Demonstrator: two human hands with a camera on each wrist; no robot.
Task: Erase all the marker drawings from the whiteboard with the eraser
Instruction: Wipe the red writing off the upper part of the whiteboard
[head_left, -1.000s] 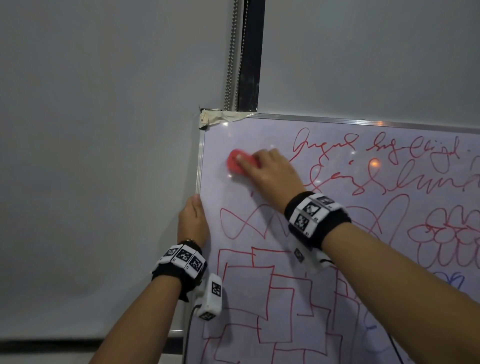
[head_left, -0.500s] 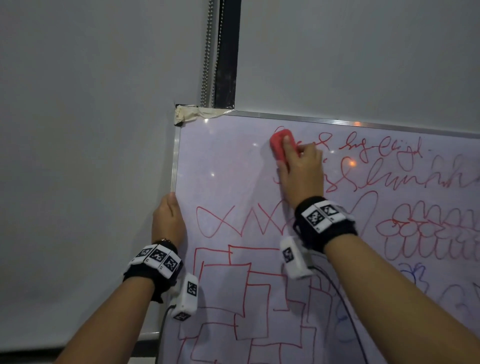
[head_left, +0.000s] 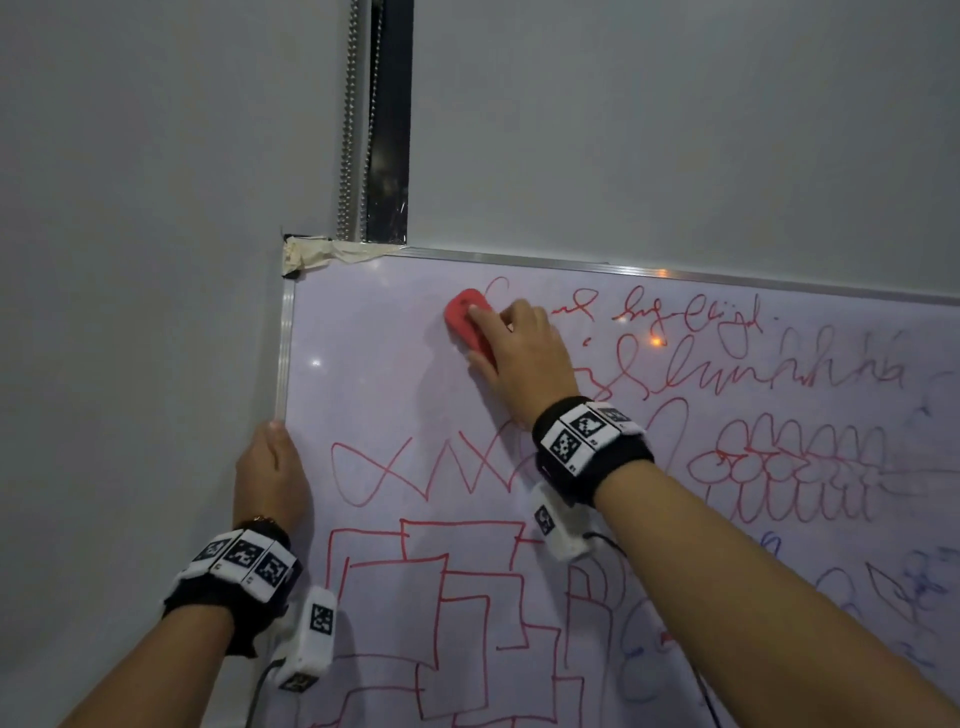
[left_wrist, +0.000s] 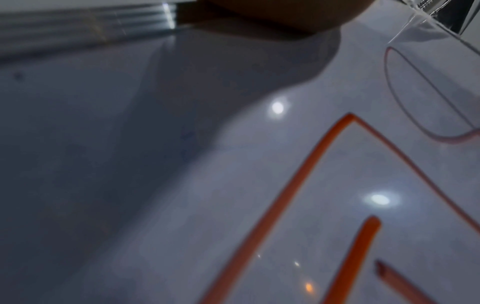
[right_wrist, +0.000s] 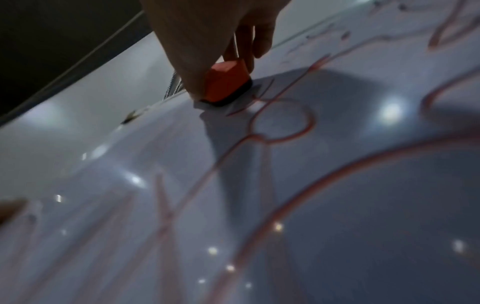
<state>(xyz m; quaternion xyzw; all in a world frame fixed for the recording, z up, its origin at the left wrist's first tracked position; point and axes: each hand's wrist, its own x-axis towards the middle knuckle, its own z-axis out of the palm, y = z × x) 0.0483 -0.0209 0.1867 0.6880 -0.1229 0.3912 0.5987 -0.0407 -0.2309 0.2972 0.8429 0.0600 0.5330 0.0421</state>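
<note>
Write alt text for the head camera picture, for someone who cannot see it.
A person's right hand presses a red oval eraser against the upper left of a metal-framed whiteboard covered in red marker scribbles. The left hand rests on the board's left edge.

The whiteboard (head_left: 374, 374) in front of me is smooth and glossy, throwing back small spots of light. Its frame (head_left: 284, 353) looks like ribbed, brushed metal. The eraser (right_wrist: 223, 82) has a matt red plastic body over a dark felt-like pad. Wrinkled paper tape (head_left: 311, 254) covers the corner. A beaded metal chain (head_left: 347, 119) shines above.
</note>
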